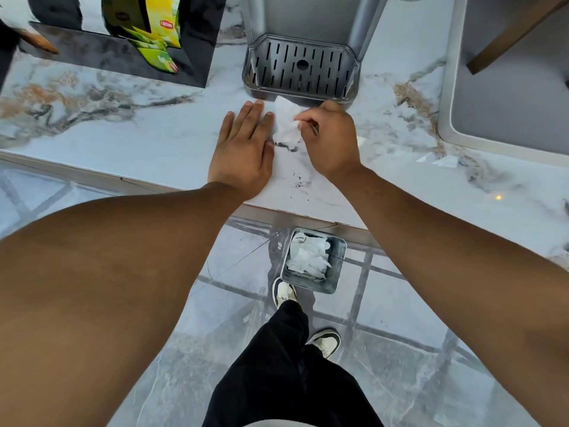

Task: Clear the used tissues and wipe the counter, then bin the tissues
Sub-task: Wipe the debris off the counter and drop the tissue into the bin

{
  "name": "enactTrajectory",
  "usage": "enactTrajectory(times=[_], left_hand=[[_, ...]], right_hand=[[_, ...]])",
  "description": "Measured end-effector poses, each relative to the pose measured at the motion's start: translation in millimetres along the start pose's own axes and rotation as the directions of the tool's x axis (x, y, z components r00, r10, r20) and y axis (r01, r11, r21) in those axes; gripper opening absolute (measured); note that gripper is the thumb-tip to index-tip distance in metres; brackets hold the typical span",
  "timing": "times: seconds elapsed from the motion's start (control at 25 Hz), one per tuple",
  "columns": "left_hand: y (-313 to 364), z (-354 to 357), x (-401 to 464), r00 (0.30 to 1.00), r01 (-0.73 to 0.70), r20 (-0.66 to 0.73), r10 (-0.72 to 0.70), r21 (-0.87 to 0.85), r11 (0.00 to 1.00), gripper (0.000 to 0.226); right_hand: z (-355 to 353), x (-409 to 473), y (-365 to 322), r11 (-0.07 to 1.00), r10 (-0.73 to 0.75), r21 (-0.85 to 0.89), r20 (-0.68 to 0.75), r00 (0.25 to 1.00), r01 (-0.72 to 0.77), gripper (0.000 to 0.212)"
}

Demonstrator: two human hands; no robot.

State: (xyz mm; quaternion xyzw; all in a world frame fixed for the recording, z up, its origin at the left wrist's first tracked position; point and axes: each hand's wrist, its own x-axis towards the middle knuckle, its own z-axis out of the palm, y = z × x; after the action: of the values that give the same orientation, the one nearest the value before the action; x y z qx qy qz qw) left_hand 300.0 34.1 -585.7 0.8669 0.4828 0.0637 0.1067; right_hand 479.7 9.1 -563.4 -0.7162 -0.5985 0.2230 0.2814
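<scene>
A crumpled white tissue [285, 124] lies on the marble counter [147, 143] just in front of the grey drip tray [300, 70]. My right hand [331, 140] pinches the tissue's right side between thumb and fingers. My left hand [244, 147] rests flat on the counter with fingers spread, its fingertips touching the tissue's left edge. Small dark specks [297, 178] dot the counter between my wrists. A square metal bin [314, 261] stands on the floor below the counter edge, with several white tissues inside.
A black holder with yellow-green tea packets [157, 35] stands at the back left. A white sink [505, 97] lies at the right. Small white scraps [443, 160] lie near the sink rim. My shoes [284, 292] stand beside the bin.
</scene>
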Motion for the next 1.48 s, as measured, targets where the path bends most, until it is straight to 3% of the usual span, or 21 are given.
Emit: enactTrajectory(times=[0.24, 0.32, 0.44, 0.52, 0.64, 0.76, 0.88, 1.04, 1.24, 1.48], left_hand=[[-3.4, 0.3, 0.5, 0.997, -0.036, 0.073, 0.034, 0.031, 0.999, 0.067], [-2.3, 0.3, 1.0, 0.999, -0.022, 0.041, 0.021, 0.017, 1.000, 0.061], [-2.2, 2.0, 0.0, 1.000, -0.009, -0.003, 0.009, 0.001, 1.000, 0.058], [-2.2, 3.3, -0.3, 1.000, -0.010, -0.001, 0.010, 0.004, 1.000, 0.058], [-1.4, 2.0, 0.6, 1.000, -0.003, 0.006, 0.003, 0.000, 1.000, 0.058], [-1.1, 0.8, 0.1, 1.000, 0.002, 0.005, -0.002, -0.003, 1.000, 0.059], [-0.6, 0.8, -0.9, 1.000, -0.004, -0.005, 0.004, -0.014, 1.000, 0.058], [-0.1, 0.6, -0.9, 1.000, 0.000, -0.007, 0.000, -0.025, 1.000, 0.056], [-0.5, 0.9, 0.6, 1.000, -0.007, -0.013, 0.007, -0.021, 1.000, 0.055], [-0.4, 1.0, 0.4, 1.000, -0.009, -0.014, 0.009, -0.009, 1.000, 0.056]], right_hand=[[3.0, -40.5, 2.9, 0.973, -0.200, 0.157, 0.231, 0.952, 0.167, 0.014], [-6.8, -68.4, 7.3, 0.963, -0.254, 0.170, 0.292, 0.922, 0.211, 0.015], [-27.4, -116.9, 16.3, 0.967, -0.239, 0.187, 0.428, 0.871, 0.174, 0.014], [-46.5, -146.2, 24.8, 0.982, -0.136, 0.183, 0.471, 0.871, 0.054, 0.014], [-78.5, -157.1, 33.6, 0.948, 0.072, 0.269, 0.336, 0.939, -0.168, 0.016], [-95.5, -120.9, 43.1, 0.955, 0.196, 0.211, 0.077, 0.978, -0.208, 0.017], [-92.1, -65.3, 51.3, 0.971, 0.233, 0.090, -0.145, 0.962, -0.222, 0.017], [-78.3, -0.3, 54.9, 0.962, 0.271, 0.050, -0.321, 0.907, -0.269, 0.026], [-73.0, 14.4, 75.7, 0.947, 0.251, -0.135, -0.254, 0.934, -0.291, 0.034], [-44.7, -104.6, 48.9, 0.999, -0.047, -0.001, -0.025, 0.999, 0.047, 0.035]])
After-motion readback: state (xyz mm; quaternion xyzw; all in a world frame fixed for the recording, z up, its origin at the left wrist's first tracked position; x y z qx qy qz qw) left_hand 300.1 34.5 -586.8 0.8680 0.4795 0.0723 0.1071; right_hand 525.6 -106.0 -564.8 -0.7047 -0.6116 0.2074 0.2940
